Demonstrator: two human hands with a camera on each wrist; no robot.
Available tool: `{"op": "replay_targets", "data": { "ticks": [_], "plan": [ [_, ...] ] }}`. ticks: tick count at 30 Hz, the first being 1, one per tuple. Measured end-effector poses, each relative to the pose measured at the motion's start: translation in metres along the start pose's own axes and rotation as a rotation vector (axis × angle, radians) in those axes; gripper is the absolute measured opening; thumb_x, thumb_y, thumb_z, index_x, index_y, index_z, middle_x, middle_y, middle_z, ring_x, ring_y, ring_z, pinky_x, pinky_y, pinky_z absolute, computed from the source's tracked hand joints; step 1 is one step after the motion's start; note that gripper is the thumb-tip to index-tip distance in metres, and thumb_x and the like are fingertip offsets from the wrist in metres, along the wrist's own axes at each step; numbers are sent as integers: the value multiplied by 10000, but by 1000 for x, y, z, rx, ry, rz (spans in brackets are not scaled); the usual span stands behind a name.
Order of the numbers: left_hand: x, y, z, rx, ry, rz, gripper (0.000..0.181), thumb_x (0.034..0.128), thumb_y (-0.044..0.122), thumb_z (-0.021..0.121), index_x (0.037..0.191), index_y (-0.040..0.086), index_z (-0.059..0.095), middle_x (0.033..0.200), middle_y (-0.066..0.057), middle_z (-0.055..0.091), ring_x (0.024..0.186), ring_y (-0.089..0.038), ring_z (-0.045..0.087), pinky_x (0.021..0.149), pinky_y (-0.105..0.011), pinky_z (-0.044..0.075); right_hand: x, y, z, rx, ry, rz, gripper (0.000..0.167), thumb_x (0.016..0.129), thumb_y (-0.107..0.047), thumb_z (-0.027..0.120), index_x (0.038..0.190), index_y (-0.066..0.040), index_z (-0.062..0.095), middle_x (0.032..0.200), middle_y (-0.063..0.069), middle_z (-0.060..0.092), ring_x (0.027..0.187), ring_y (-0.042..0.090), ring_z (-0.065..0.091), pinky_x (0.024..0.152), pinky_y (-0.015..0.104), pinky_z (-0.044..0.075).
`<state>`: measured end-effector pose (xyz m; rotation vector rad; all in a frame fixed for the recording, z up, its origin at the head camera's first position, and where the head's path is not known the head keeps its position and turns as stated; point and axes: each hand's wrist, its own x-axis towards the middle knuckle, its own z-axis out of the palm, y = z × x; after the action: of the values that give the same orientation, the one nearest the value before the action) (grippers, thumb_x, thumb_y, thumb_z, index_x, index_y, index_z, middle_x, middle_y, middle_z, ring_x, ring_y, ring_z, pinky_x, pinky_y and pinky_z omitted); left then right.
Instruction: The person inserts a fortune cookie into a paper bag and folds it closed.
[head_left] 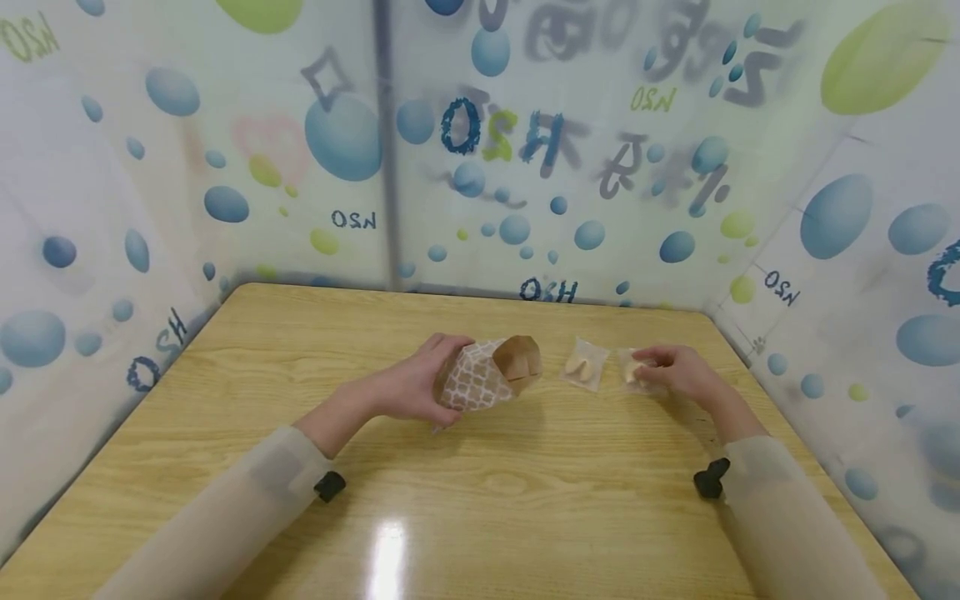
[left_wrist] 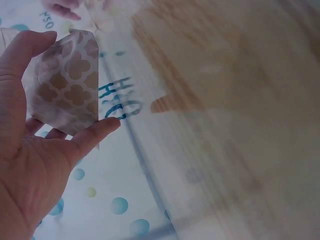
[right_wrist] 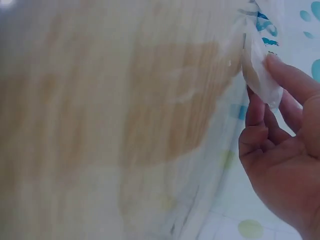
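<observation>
In the head view my left hand (head_left: 416, 383) grips a brown paper bag (head_left: 474, 379) with a white lattice pattern, tilted so that its open mouth faces right. The left wrist view shows the thumb and fingers around the sides of the bag (left_wrist: 67, 85). At the right, my right hand (head_left: 686, 372) pinches a clear packet (head_left: 632, 367) holding a pale folded piece that looks like a fortune cookie. In the right wrist view this packet (right_wrist: 257, 67) sits between thumb and fingers. A second wrapped fortune cookie (head_left: 585, 364) lies on the table between the bag and the right hand.
The wooden table (head_left: 480, 500) has a glossy top that reflects light near its front. A curtain (head_left: 465, 217) printed with blue and green dots hangs behind it and along both sides. Dark camera mounts (head_left: 330, 485) sit at the wrists.
</observation>
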<state>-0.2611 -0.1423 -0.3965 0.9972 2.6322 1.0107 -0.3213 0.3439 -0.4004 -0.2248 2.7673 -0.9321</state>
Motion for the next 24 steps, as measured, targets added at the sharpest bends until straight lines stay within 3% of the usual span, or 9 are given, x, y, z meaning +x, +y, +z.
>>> {"op": "replay_targets", "data": {
  "ticks": [3, 5, 9, 11, 13, 18, 21, 24],
  "plan": [
    [0, 0, 0, 3, 0, -5, 1127, 788, 209, 933, 1682, 119, 254, 1558, -185, 396, 1389, -348, 477, 1171, -595, 499, -7, 0, -2, -15, 40, -21, 690, 1074, -400, 709, 1603, -1, 515, 1427, 274, 614, 1193, 349, 608, 893, 318, 522],
    [0, 0, -1, 6, 1, -7, 1123, 791, 207, 932, 1683, 122, 255, 1558, -180, 395, 1385, -344, 482, 1171, -588, 502, -12, -2, -4, 29, 62, -45, 701, 1072, -382, 717, 1621, -11, 488, 1392, 279, 599, 1121, 321, 671, 859, 300, 579],
    [0, -1, -1, 8, 7, -3, 1114, 791, 206, 932, 1680, 123, 266, 1559, -175, 400, 1380, -333, 485, 1173, -578, 502, -23, -11, -7, 167, 85, -104, 597, 1073, -312, 728, 1572, -39, 548, 1348, 266, 619, 957, 151, 741, 809, 306, 654],
    [1, 0, -1, 5, 8, -2, 1109, 792, 203, 930, 1680, 119, 270, 1561, -179, 400, 1378, -335, 484, 1175, -580, 500, -27, -19, -7, 203, 89, -122, 547, 1067, -315, 736, 1529, -55, 601, 1356, 243, 651, 959, 93, 749, 828, 331, 665],
    [1, 0, -1, 2, 9, -2, 1111, 790, 202, 930, 1680, 113, 272, 1561, -185, 402, 1379, -340, 483, 1177, -586, 496, -31, -28, -5, 201, 85, -129, 549, 1059, -360, 743, 1519, -82, 629, 1408, 210, 663, 1057, 114, 752, 860, 333, 660],
    [1, -1, 0, 2, 7, -8, 1117, 791, 205, 932, 1684, 115, 267, 1568, -187, 399, 1386, -342, 483, 1184, -588, 491, -40, -55, 0, 158, 52, -177, 550, 1083, -400, 697, 1566, -148, 620, 1608, 172, 575, 1348, 375, 662, 920, 214, 587],
    [2, -2, 0, 3, 7, -10, 1117, 794, 205, 932, 1685, 120, 265, 1566, -182, 399, 1384, -339, 485, 1179, -588, 496, -46, -75, 3, 187, 29, -218, 540, 1092, -349, 691, 1583, -144, 595, 1585, 185, 587, 1330, 375, 670, 914, 207, 590],
    [2, -3, 1, 6, 10, -11, 1118, 795, 208, 934, 1684, 119, 261, 1562, -187, 399, 1381, -345, 488, 1173, -591, 502, -52, -96, 5, 261, 14, -248, 537, 1071, -296, 730, 1560, -119, 593, 1420, 175, 678, 1175, 253, 740, 883, 264, 634]
  ]
}}
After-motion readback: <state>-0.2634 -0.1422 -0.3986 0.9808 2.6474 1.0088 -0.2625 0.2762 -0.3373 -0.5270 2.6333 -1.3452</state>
